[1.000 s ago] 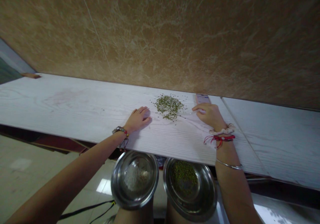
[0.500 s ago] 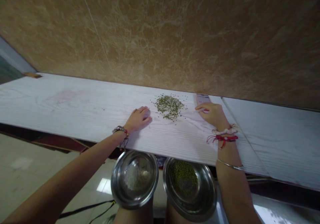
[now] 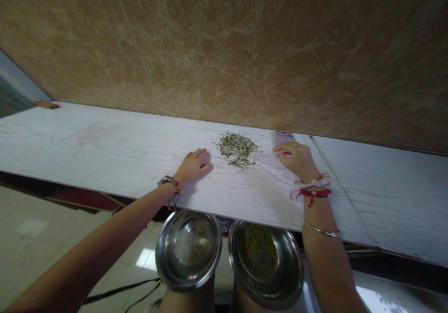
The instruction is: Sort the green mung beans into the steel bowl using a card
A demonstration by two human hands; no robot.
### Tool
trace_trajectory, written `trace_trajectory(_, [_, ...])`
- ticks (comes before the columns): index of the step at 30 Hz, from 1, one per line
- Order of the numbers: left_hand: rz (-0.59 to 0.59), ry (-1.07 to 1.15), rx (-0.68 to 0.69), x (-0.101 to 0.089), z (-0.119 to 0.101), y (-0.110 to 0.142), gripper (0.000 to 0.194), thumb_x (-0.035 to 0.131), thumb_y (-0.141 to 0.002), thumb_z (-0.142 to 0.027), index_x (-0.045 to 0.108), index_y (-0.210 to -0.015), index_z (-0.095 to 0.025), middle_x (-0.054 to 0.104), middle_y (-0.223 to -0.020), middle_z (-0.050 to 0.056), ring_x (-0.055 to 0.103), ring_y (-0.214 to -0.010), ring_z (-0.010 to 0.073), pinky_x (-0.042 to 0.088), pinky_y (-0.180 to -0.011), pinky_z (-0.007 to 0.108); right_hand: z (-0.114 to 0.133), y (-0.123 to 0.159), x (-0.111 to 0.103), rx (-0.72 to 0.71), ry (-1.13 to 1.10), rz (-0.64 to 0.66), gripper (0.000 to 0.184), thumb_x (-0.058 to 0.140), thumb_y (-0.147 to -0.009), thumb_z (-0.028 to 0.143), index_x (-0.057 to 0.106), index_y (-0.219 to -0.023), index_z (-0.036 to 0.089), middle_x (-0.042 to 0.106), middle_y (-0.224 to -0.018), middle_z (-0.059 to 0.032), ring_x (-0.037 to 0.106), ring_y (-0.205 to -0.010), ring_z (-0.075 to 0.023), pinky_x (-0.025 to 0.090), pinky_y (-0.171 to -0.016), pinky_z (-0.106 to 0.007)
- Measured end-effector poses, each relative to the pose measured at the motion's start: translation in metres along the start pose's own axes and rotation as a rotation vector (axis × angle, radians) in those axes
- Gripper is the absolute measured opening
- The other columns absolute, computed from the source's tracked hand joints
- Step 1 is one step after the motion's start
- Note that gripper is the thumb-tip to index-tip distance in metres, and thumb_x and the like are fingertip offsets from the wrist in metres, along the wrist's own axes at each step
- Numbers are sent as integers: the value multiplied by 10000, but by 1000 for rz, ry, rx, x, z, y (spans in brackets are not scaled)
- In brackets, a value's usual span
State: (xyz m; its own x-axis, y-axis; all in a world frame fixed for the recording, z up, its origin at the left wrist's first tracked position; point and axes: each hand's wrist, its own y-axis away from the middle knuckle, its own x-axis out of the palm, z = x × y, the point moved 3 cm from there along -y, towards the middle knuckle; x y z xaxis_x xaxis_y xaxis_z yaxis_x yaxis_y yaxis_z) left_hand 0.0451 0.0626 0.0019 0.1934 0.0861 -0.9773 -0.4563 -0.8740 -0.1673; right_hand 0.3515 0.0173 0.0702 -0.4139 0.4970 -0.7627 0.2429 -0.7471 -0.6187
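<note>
While my left hand [image 3: 192, 169] lies flat left of centre — fingers loose, grasping nothing I can see, probably bracing me — my right hand [image 3: 297, 160] pinches a clear strip [image 3: 266, 155], held by its end, I'd guess, to reach toward the beans [image 3: 231, 144], spread mid-frame on the table [image 3: 115, 140]. Two bowls [image 3: 289, 262] rest on my legs [image 3: 187, 300], bottom centre, likely for easy reach.

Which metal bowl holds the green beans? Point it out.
The right-hand bowl, the one nearer the right forearm. Small green beans lie in it, while the left-hand bowl holds whitish contents instead.
</note>
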Motion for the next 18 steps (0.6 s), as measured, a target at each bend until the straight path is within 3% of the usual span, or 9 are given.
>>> trace_trajectory(6, [-15,13,7,2,2,0,451,428,-890,-370,496,-1291,-175,460,-1408,98,409,-1300,245,311,-1084,420,6,-1,5,-6,-17,19,291,460,-641,80,695,-702,240,740,-777,-7,687,-772,-198,540,-776,-346])
trace_trajectory(13, [2,24,7,0,0,1,481,422,-889,-364,491,-1292,-110,462,-1398,137,410,-1298,259,312,-1081,409,4,0,0,-11,-17,-4,270,465,-627,88,681,-670,243,732,-735,-2,680,-732,-198,538,-741,-333])
trace_trajectory(18, [-18,22,15,0,1,0,469,414,-885,-370,499,-1282,-136,470,-1394,119,419,-1289,252,323,-1073,424,12,-1,5,-38,-24,-36,274,449,-632,81,679,-678,224,733,-740,-20,682,-746,-198,534,-761,-341])
